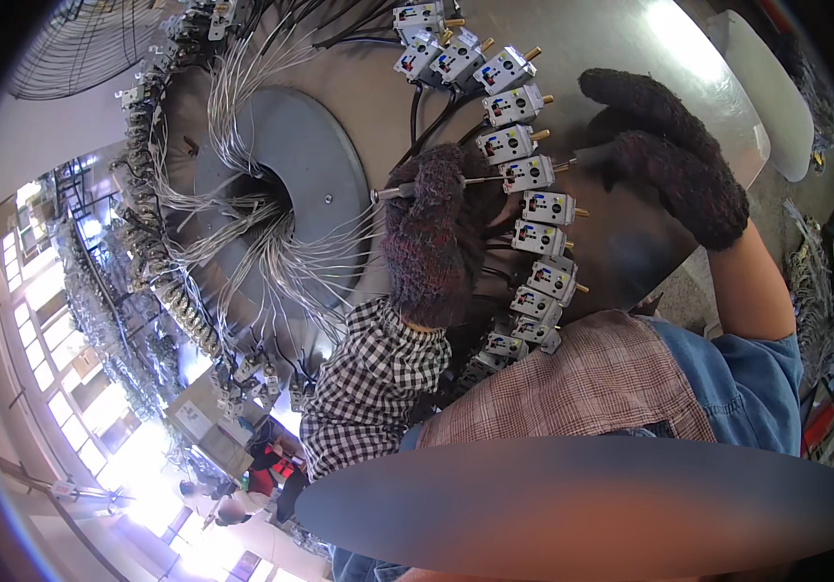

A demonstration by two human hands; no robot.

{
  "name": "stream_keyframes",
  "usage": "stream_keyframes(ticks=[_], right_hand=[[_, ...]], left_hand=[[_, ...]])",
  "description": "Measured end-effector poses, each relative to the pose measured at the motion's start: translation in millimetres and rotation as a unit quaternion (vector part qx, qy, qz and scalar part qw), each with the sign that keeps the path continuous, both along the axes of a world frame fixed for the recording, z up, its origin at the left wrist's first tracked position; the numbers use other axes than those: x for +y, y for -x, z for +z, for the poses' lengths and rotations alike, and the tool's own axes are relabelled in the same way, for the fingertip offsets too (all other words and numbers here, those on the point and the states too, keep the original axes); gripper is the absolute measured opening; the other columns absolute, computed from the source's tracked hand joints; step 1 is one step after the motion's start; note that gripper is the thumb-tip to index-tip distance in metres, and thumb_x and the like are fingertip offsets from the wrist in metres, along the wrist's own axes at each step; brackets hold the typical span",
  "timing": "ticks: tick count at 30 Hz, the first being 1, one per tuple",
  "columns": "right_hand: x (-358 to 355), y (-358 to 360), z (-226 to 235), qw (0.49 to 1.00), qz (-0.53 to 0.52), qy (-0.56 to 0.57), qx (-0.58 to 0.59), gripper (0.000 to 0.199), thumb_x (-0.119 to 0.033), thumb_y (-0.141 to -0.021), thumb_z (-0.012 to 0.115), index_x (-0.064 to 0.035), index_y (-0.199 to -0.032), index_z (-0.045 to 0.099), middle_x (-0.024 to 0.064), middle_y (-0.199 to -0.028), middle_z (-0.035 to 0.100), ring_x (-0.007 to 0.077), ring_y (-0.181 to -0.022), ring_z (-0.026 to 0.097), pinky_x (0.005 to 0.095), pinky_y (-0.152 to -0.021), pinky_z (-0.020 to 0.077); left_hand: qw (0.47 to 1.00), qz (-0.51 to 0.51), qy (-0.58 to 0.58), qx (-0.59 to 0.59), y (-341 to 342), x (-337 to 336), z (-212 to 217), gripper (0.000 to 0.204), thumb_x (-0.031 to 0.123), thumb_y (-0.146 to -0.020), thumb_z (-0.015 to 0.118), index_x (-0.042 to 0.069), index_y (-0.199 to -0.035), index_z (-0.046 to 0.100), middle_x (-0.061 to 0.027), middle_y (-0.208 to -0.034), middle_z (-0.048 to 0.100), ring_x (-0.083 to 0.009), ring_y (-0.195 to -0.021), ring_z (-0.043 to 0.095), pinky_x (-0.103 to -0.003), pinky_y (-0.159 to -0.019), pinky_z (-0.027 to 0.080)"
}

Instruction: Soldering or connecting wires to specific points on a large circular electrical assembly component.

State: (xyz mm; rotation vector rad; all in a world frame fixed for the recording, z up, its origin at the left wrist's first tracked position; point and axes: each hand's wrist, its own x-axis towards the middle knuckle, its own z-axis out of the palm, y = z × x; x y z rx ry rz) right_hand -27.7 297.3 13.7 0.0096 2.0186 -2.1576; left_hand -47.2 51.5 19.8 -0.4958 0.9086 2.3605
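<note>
My left hand (431, 233), in a dark knitted glove, is closed around a metal-handled tool (393, 193). Its thin shaft points right, to a small grey box-shaped unit (529, 175) with coloured marks. This unit belongs to a curved row of similar ones with brass stems, such as the one just above (508, 145). On the row's right side is my right hand (674, 160), in a matching glove. Its lower fingers close on a blurred dark piece (593, 154) beside that unit's stem; what it is, I cannot make out. The upper fingers stretch outward.
The units lie along a round metal table (674, 107). A grey disc (325, 121) with a central hole stands left of them, with many thin silvery wires (271, 228) fanning out. More parts hang along the far-left rim. A wire fan guard (82, 48) is at upper left.
</note>
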Motion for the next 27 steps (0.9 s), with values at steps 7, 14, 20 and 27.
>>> stream_keyframes(ticks=[7,14,20,27], right_hand=[[1.4,4.2,-6.5,0.978,-0.014,-0.199,0.051,0.037,-0.023,-0.094,0.058,-0.0037,-0.125,0.060,0.0080,-0.105,0.063,0.0143,-0.087,0.062,0.0293,-0.077,0.0518],[-2.2,-0.9,-3.7,0.994,-0.033,-0.001,-0.103,0.037,-0.029,-0.095,0.057,-0.0024,-0.120,0.063,0.0054,-0.089,0.064,0.0096,-0.066,0.059,0.0229,-0.053,0.0471],[-13.1,-3.9,-3.8,0.988,-0.081,0.017,-0.131,0.038,-0.030,-0.097,0.055,-0.0010,-0.120,0.063,0.0051,-0.094,0.065,0.0089,-0.065,0.059,0.0229,-0.051,0.0474],[-10.2,-5.8,-4.4,0.988,-0.063,0.033,-0.135,0.037,-0.031,-0.097,0.055,-0.0028,-0.120,0.063,0.0057,-0.101,0.066,0.0084,-0.068,0.060,0.0222,-0.056,0.0489]], left_hand=[[0.998,0.024,0.043,0.049,-3.2,-1.6,-6.6,0.025,0.022,-0.099,0.056,-0.002,-0.105,0.056,-0.0176,-0.104,0.062,-0.0329,-0.097,0.066,-0.046,-0.081,0.060],[0.997,0.013,0.066,0.034,-3.0,-5.4,-7.8,0.025,0.021,-0.098,0.057,-0.002,-0.109,0.056,-0.0137,-0.105,0.061,-0.0277,-0.099,0.065,-0.041,-0.084,0.059],[0.993,-0.020,0.096,0.068,-2.2,-8.2,-8.2,0.026,0.021,-0.098,0.057,-0.001,-0.111,0.056,-0.0131,-0.106,0.061,-0.0252,-0.100,0.064,-0.038,-0.085,0.058],[0.994,0.018,0.102,0.024,-4.8,-4.5,-4.8,0.026,0.022,-0.099,0.056,-0.002,-0.108,0.057,-0.0139,-0.106,0.061,-0.0270,-0.101,0.064,-0.041,-0.084,0.059]])
